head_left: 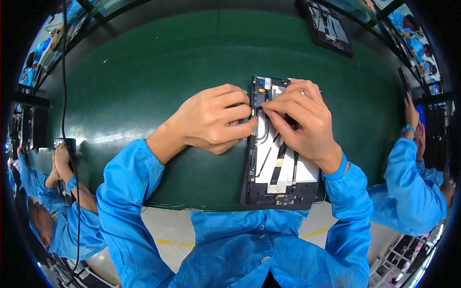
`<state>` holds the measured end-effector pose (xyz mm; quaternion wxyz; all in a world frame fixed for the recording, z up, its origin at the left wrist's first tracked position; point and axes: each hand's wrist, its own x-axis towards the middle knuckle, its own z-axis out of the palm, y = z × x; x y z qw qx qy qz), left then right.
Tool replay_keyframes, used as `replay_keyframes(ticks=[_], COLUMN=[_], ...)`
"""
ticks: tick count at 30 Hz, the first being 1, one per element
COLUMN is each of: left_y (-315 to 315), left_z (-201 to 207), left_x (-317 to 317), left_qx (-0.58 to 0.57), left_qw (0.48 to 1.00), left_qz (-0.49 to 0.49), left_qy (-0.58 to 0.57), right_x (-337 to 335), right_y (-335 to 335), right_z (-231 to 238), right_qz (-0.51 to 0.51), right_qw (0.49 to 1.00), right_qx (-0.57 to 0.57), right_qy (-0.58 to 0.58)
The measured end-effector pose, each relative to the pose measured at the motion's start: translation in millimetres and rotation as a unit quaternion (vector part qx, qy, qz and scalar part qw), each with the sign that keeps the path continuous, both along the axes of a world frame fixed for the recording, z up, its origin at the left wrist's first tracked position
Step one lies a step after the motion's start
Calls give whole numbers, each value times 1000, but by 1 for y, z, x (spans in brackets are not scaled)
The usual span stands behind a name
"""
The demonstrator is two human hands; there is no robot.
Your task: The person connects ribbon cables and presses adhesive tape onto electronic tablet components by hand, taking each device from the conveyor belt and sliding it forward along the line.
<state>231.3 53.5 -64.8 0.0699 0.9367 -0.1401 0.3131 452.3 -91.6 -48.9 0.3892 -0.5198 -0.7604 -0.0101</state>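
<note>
Opened tablet on green mat, long axis running away from the person | left hand curled, fingertips pinching its left edge near the top | right hand lies over its upper half, fingers bent, pressing near a thin black cable; grip unclear

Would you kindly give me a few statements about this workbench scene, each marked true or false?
1. Both hands rest on the opened tablet. True.
2. The table is red. False: it is green.
3. The left hand touches the tablet's left edge. True.
4. The right hand lies flat off the device. False: its fingers press on the tablet's upper inside.
5. A second opened device lies at the table's far edge. True.
</note>
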Motion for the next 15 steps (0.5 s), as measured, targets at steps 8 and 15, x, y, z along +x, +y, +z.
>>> replay_keyframes(ticks=[8, 15], left_y=[1, 0], left_z=[-5, -6], left_x=[-2, 1], left_qx=[6, 18], left_qw=[1000, 1000], left_qz=[13, 15], left_qy=[0, -16], right_x=[2, 3], right_y=[2, 1], right_z=[1, -1], right_qz=[-17, -17], right_qw=[999, 999], right_qx=[10, 6], right_qy=[-27, -35])
